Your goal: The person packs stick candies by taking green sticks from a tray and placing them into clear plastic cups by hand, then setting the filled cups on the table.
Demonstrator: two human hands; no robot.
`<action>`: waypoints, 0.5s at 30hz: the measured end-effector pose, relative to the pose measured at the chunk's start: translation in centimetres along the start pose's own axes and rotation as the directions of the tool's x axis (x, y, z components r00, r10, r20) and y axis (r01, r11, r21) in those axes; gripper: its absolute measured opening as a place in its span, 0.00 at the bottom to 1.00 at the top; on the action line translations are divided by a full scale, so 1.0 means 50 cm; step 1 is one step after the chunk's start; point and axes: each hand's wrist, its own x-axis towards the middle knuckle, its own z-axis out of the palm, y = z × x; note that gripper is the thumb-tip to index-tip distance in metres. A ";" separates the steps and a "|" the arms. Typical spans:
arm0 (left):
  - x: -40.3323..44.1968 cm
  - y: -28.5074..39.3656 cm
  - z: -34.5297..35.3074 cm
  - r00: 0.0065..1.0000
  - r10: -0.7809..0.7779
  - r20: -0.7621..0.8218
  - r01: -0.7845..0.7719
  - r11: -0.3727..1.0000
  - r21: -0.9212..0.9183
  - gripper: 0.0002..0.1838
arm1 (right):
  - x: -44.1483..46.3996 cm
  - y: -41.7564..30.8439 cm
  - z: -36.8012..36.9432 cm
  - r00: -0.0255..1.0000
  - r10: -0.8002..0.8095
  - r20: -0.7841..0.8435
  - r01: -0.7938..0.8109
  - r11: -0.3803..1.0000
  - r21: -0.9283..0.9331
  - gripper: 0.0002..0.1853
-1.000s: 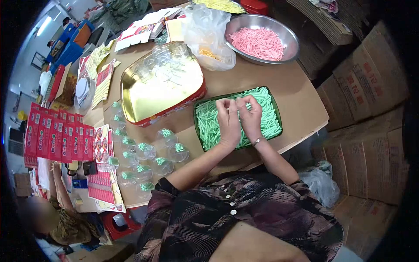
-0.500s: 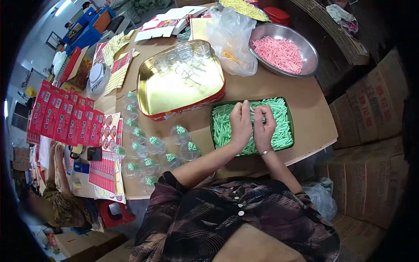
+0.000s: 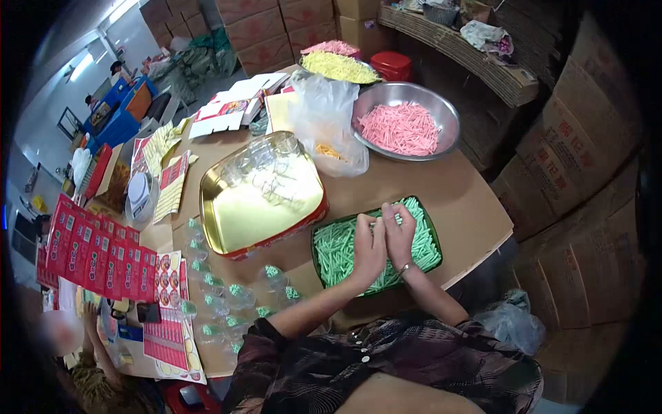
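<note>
Both my hands are over a dark green tray (image 3: 439, 243) heaped with short light-green sticks (image 3: 334, 250). My left hand (image 3: 370, 250) is closed, its fingers curled and thumb side up. Close beside it, my right hand (image 3: 400, 238) is also closed, with a bracelet at the wrist. Whatever lies inside the fingers is hidden. To the left stand several small clear plastic cups (image 3: 239, 297) with bunches of green sticks in them. Behind the tray, a gold-lined tin (image 3: 258, 219) holds several clear cups (image 3: 269, 162) at its far end.
A metal bowl (image 3: 452, 138) of pink sticks, a plastic bag (image 3: 331, 131) and yellow sticks (image 3: 338, 67) stand at the back. Red printed packaging (image 3: 103, 255) is at the left, near another person's arm (image 3: 100, 341). Cardboard boxes (image 3: 572, 145) stack up on the right.
The camera view has tilted up, so more of the room's far side shows and the table sits lower. My hands stay closed together over the green sticks.
</note>
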 end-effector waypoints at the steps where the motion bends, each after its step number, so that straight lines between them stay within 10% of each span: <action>1: 0.018 -0.012 -0.005 1.000 -0.024 0.001 0.024 1.000 0.011 0.12 | 0.004 -0.005 0.005 0.999 -0.031 -0.016 0.031 0.999 -0.007 0.10; 9: 0.084 -0.018 -0.042 0.966 -0.034 0.258 0.061 0.993 -0.096 0.10 | 0.094 -0.004 -0.088 0.995 -0.067 -0.072 0.052 0.980 -0.190 0.13; 12: 0.177 -0.060 -0.169 0.990 -0.132 -0.053 0.130 0.991 -0.030 0.13 | 0.141 -0.003 -0.202 0.967 -0.204 -0.156 0.087 0.832 -0.549 0.13; 15: 0.293 -0.142 -0.350 0.848 -0.133 -0.513 0.147 0.989 -0.014 0.17 | 0.152 0.179 -0.331 0.959 -0.251 0.131 0.253 0.552 -0.795 0.12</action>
